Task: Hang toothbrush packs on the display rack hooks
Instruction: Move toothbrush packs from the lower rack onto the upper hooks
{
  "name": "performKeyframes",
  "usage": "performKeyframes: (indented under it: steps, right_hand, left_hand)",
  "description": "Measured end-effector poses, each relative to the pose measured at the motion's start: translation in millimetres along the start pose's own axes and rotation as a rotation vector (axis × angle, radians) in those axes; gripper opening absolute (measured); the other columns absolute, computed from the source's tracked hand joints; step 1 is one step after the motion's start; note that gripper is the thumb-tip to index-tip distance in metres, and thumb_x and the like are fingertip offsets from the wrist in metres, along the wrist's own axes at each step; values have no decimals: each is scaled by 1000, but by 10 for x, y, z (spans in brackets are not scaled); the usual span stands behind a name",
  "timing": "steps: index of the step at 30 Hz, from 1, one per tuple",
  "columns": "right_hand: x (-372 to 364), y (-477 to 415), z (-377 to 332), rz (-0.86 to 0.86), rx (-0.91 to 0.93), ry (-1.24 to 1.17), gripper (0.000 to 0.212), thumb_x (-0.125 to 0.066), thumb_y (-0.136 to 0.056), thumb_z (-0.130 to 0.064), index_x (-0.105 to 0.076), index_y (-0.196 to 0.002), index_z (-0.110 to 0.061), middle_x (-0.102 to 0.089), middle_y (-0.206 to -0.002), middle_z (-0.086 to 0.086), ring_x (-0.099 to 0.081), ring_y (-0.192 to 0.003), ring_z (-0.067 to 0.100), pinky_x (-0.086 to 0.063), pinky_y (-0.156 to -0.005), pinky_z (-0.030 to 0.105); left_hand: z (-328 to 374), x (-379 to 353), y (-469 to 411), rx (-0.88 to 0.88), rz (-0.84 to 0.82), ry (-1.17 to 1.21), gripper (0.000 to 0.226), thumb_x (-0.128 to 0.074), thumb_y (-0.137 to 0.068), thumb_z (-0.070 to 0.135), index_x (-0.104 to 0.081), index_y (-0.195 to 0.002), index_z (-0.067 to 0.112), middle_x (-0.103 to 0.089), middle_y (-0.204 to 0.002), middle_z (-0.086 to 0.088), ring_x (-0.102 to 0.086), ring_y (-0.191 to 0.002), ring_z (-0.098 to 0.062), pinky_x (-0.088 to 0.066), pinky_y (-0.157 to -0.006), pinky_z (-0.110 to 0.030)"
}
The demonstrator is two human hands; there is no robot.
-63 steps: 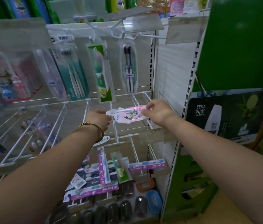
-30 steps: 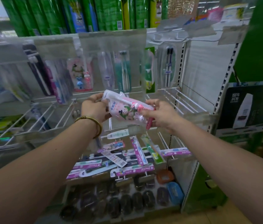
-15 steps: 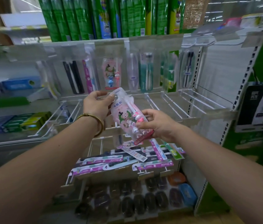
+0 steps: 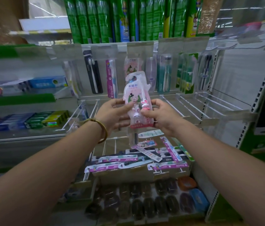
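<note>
Head view: the left hand [image 4: 112, 111] and right hand [image 4: 161, 116] each pinch a side edge of the pink toothbrush pack [image 4: 136, 98]. It is held upright between them, long axis vertical, hang tab uppermost. A matching hung pack [image 4: 131, 66] lies directly above and beyond both hands, equally near to each, and likely marks the target hook. The held pack reads "卡尼尔"; the purple packs [image 4: 169, 166] below the hands read "Doctor".

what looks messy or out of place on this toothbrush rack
The loose toothbrush packs lower down lie flat in a crisscross heap, not hanging like the upper row. The pink pack is held upright, not yet hung.
</note>
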State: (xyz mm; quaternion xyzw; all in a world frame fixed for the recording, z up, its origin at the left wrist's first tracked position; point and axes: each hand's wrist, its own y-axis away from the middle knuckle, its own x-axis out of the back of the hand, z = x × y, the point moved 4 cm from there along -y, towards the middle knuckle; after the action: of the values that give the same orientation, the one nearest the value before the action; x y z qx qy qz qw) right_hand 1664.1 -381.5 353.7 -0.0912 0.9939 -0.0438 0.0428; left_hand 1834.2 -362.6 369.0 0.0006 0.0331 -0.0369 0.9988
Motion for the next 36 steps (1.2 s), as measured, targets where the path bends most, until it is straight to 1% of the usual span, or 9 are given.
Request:
performKeyframes:
  steps: [4, 7, 10, 16, 19, 25, 29, 32, 36]
  right_hand:
    - [-41, 15, -48, 43, 36, -29, 30, -72, -84, 2, -57, -105, -14, -72, -103, 9, -72, -81, 23, -60, -58, 33]
    - [-7, 13, -68, 55, 39, -22, 34, -73, -84, 2, -57, -110, -13, -72, -107, 10, -72, -85, 23, -58, -57, 31]
    - [41, -30, -113, 49, 44, -4, 30, -69, -88, 1, -58, -112, -14, -72, -105, 7, -72, -85, 22, -58, -60, 32]
    - [103, -185, -212, 39, 61, 13, 31, -69, -88, 1, -58, -107, -21, -71, -107, 9, -74, -87, 23, -59, -62, 35]
    - [106, -292, -231, 31, 67, 33, 31, -70, -88, 1, -58, -106, -21, -70, -109, 10, -73, -90, 24, -59, -64, 35]
    - [131, -490, -340, 51, 113, 56, 29, -69, -88, 0, -57, -102, -23, -69, -113, 12, -70, -99, 29, -59, -69, 39]
    - [178, -619, -397, 58, 137, 81, 32, -70, -87, 2, -57, -105, -21, -69, -110, 11, -71, -94, 27, -60, -67, 37]
    - [192, -715, -408, 52, 140, 105, 33, -70, -86, 4, -57, -104, -22, -68, -107, 10, -71, -93, 26, -61, -73, 42]
    - [198, -809, -424, 43, 152, 92, 34, -68, -88, 5, -55, -102, -23, -69, -96, 4, -71, -84, 19, -60, -67, 36]
  left_hand:
    - [-39, -52, 6, -17, -49, -23, 57, -76, -79, -2, -53, -128, 16, -75, -97, -10, -76, -87, -27, -61, -66, -37]
    - [-35, -66, -26, -55, -49, -90, 67, -76, -78, -8, -49, -132, 21, -77, -93, -6, -76, -87, -26, -61, -67, -38]
    - [-9, -78, -57, -83, -32, -96, 67, -76, -78, -7, -50, -133, 19, -75, -99, -9, -76, -87, -25, -61, -72, -41]
    - [81, -84, -151, -120, -16, -168, 58, -75, -80, -4, -52, -126, 23, -76, -95, -9, -76, -87, -24, -61, -80, -47]
    - [136, -73, -222, -134, 2, -212, 55, -75, -80, -4, -53, -125, 21, -76, -90, -6, -76, -85, -22, -62, -79, -45]
    - [286, -97, -383, -186, 26, -283, 54, -77, -79, 0, -53, -120, 24, -75, -97, -5, -75, -85, -19, -62, -75, -39]
    - [327, -111, -485, -204, 38, -306, 57, -78, -79, 3, -52, -124, 25, -73, -101, -4, -74, -91, -22, -62, -79, -44]
    - [341, -119, -544, -210, 49, -307, 58, -77, -80, 1, -51, -126, 25, -71, -103, -5, -73, -92, -22, -62, -78, -45]
    - [362, -130, -627, -212, 57, -284, 55, -74, -82, -1, -51, -124, 26, -69, -105, -4, -73, -89, -20, -63, -73, -42]
